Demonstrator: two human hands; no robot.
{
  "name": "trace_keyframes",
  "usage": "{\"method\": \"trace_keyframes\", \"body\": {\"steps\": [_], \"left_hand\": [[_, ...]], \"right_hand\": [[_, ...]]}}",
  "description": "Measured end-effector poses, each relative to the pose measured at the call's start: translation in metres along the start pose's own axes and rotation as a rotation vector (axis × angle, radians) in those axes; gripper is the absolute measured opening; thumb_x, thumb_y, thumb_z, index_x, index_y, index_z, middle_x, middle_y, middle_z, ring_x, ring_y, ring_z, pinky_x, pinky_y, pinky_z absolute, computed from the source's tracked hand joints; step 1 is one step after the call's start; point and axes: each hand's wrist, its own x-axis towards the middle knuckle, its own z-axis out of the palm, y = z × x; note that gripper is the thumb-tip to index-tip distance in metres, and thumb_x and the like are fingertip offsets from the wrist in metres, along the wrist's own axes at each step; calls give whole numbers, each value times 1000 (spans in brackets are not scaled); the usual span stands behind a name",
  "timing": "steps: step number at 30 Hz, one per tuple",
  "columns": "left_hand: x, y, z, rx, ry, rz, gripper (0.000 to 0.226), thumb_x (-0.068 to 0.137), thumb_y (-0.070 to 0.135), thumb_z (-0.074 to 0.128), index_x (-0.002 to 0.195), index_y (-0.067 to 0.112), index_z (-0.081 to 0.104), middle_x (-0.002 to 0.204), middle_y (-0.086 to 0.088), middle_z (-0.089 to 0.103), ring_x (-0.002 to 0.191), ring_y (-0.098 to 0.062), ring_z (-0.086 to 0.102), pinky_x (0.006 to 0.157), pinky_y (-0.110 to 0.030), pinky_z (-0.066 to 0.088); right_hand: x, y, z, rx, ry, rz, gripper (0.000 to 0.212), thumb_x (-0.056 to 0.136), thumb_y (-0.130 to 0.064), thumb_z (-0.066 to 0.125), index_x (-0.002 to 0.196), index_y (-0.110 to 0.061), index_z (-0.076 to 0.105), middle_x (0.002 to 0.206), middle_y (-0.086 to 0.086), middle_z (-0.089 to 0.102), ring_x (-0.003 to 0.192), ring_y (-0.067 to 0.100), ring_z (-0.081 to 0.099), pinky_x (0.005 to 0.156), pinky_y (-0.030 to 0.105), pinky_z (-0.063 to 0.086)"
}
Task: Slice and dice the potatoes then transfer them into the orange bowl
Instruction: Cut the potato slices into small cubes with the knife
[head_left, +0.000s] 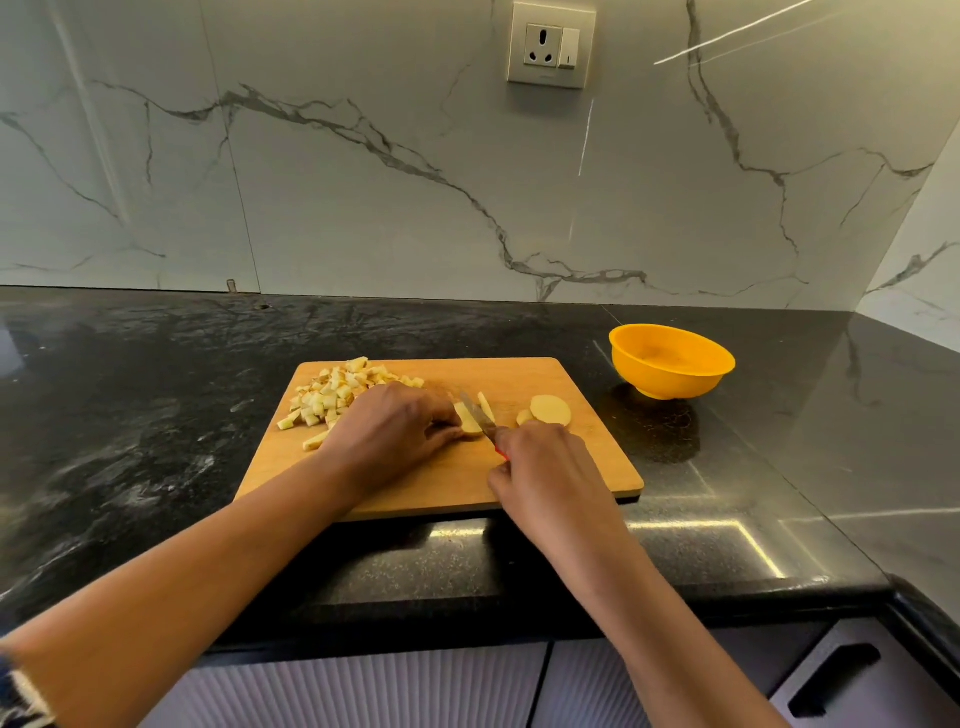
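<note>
A wooden cutting board (441, 478) is seen lying on a dark, glossy counter (156, 389), close to its near edge. A potato piece (471, 422) is held down near the middle of the board by the left hand (400, 431), whose fingers are curled over the piece's left side. A knife (480, 418) with a red handle is gripped by the right hand (545, 467), the fingers being closed round the handle so that little of it shows; the blade is laid across the held piece, pointing away to the far left. A cut strip (486, 405) is propped just to the right of the blade, and round slices (549, 409) are lying flat farther right, just beyond the right hand's knuckles. A heap of diced potato (332, 395) is gathered at the board's far left corner, with one stray stick (316, 441) nearer. The orange bowl (670, 382) is set upright on the counter, just off the board's far right corner and not touching it. A wall socket (550, 49) is mounted on the marble-patterned wall (363, 208) behind.
</note>
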Motion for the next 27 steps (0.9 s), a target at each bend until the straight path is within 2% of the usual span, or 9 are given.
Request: {"method": "trace_keyframes", "body": {"steps": [3,6,12,14,17,19,27], "left_hand": [[0,1,0,19,6,-11,19,88,30,63,102,19,71,92,3,72,75,-7,65,69,-18,52],[1,2,0,22,1,-26,22,89,32,61,104,19,70,93,3,72,76,-7,65,72,-22,54],[1,3,-1,22,-21,-38,24,89,34,60,106,20,70,97,2,72,80,-8,65,74,-22,54],[1,3,-2,7,-29,-41,23,89,32,61,107,19,69,98,2,71,82,-8,65,74,-20,52],[0,2,-4,-20,-34,-53,22,88,31,62,107,20,69,99,3,71,84,-7,65,76,-19,52],[0,1,-5,-28,-32,-58,22,88,30,63,106,21,69,100,3,71,85,-7,65,77,-19,52],[-2,1,-6,-33,-36,-57,21,89,31,61,106,22,69,99,4,71,84,-6,65,78,-23,54]], "right_hand": [[2,-11,3,-70,-26,-14,23,99,-19,46,118,-12,57,110,5,56,88,15,52,69,23,36],[-3,-10,-1,-86,-40,-31,26,100,-17,43,123,-13,55,112,4,55,94,16,54,69,22,34],[-35,-3,-18,-73,-97,-51,34,99,-19,44,133,-18,49,103,-1,49,89,14,49,67,22,30],[-40,0,-26,-50,-96,-46,35,99,-23,44,133,-20,49,101,-3,48,87,12,47,68,22,31],[-42,0,-31,-26,-74,-42,37,98,-27,45,134,-23,50,112,-3,54,98,12,53,71,21,34],[-44,-1,-31,-20,-78,-42,37,98,-28,45,134,-23,51,112,-3,55,98,12,54,72,21,38],[-17,-1,-23,-25,-49,-32,35,96,-26,49,130,-22,56,116,-1,61,100,14,57,80,26,45]]}}
